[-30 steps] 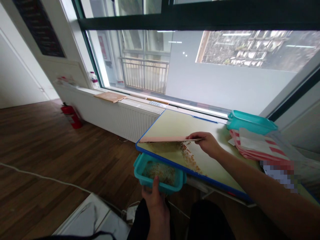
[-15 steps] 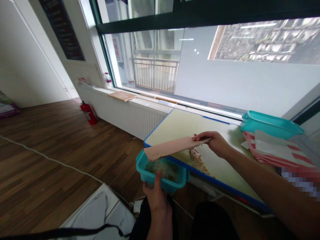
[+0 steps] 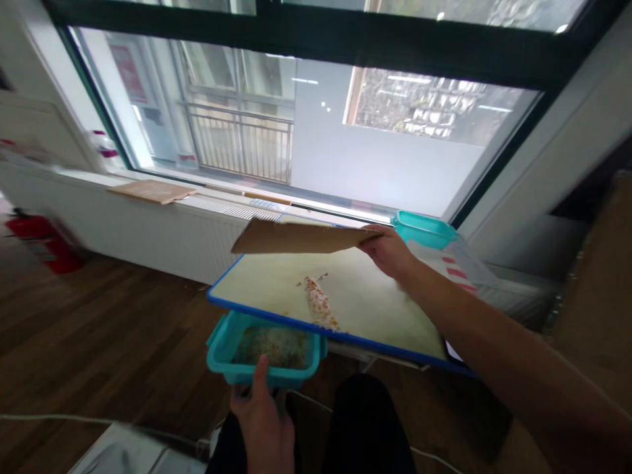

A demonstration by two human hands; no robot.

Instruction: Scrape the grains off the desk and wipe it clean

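Note:
My left hand (image 3: 261, 408) grips the near wall of a teal plastic bin (image 3: 227, 359), thumb over the rim and fingers beneath. Crumbly white and brown bits cover the bin's bottom. The bin sits just below the front edge of a pale yellow table (image 3: 385, 303) with a blue border. Above the tabletop, my right hand (image 3: 388, 250) pinches one end of a flat strip of cardboard (image 3: 301, 237), which stretches out to the left. A streak of white and orange-brown crumbs (image 3: 318, 304) lies on the table, running to its front edge.
Another teal bin (image 3: 424, 229) stands at the table's back right, near red-and-white striped packaging (image 3: 459, 273). A radiator (image 3: 197, 240) runs under the window, with a board (image 3: 153, 191) on top. A red fire extinguisher (image 3: 44, 242) is at left. A cable (image 3: 64, 417) crosses the wooden floor.
The cardboard strip has lifted away from above the bin and tilted, now over the table's far part. My left hand keeps hold of the bin. The view has turned right.

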